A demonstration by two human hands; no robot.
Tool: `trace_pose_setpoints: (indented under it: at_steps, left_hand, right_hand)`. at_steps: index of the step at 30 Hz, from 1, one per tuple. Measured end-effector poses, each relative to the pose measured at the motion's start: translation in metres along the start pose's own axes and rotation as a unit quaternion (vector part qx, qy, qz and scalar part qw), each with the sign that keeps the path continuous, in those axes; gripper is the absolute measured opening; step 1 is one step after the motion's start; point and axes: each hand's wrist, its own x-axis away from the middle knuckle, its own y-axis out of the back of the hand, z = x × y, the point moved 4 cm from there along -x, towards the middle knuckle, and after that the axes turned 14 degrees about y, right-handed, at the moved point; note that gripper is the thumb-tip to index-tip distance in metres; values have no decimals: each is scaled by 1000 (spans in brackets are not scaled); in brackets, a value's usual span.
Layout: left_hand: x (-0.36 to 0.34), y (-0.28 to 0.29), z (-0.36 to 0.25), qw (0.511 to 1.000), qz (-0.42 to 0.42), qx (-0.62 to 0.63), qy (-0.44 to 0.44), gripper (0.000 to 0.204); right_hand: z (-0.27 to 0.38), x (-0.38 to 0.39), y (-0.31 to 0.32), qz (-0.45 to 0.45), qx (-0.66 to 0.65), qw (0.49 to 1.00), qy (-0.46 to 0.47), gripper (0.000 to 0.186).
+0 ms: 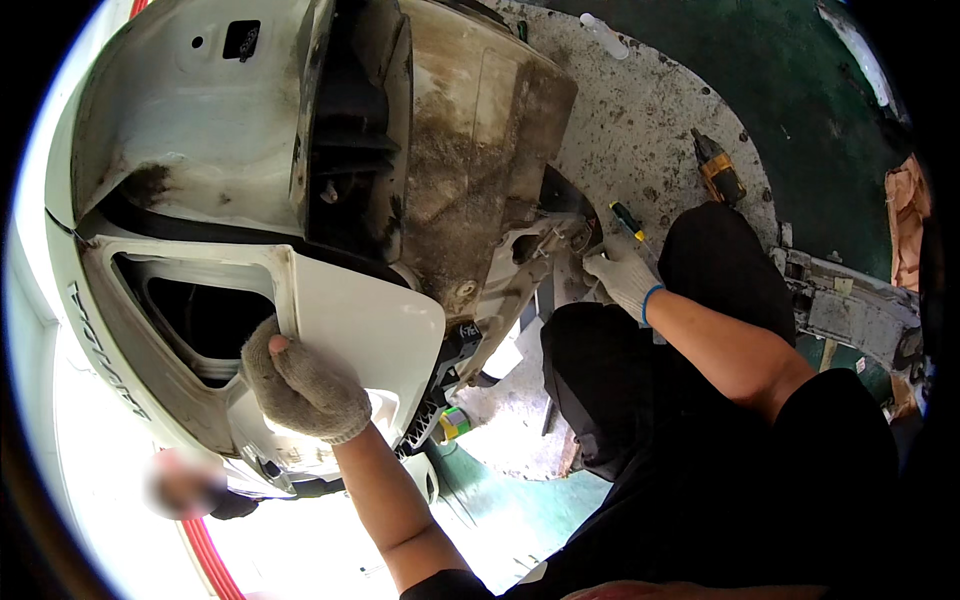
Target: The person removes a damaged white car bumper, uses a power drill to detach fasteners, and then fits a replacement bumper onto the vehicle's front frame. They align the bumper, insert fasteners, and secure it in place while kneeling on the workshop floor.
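Bumper (pixel 360 330) edge partly hidden by left hand's (pixel 300 385) grip.

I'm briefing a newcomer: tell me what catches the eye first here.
A big white plastic car bumper, dirty inside, fills the upper left; the left hand in a grey knit glove grips its cut-out edge. At centre right the gloved right hand holds a yellow-handled screwdriver at the bumper's inner bracket. A yellow cordless drill lies beyond.
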Motion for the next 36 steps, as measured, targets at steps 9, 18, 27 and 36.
trace_pose_setpoints:
  at_steps: [9, 18, 27, 36]
  left_hand:
    - [-1, 0, 1, 1000, 0, -3, -28, 41]
    - [0, 0, -2, 1000, 11, 27, -1, 40]
    - [2, -2, 2, 998, -18, 62, 10, 37]
    - [2, 0, 4, 998, 7, 55, 24, 34]
  right_hand:
    - [11, 4, 1, -3, 44, 999, -5, 15]
    - [9, 8, -3, 2, 31, 999, -10, 17]
    - [12, 8, 0, -1, 67, 998, 7, 17]
    - [25, 14, -3, -5, 64, 998, -23, 19]
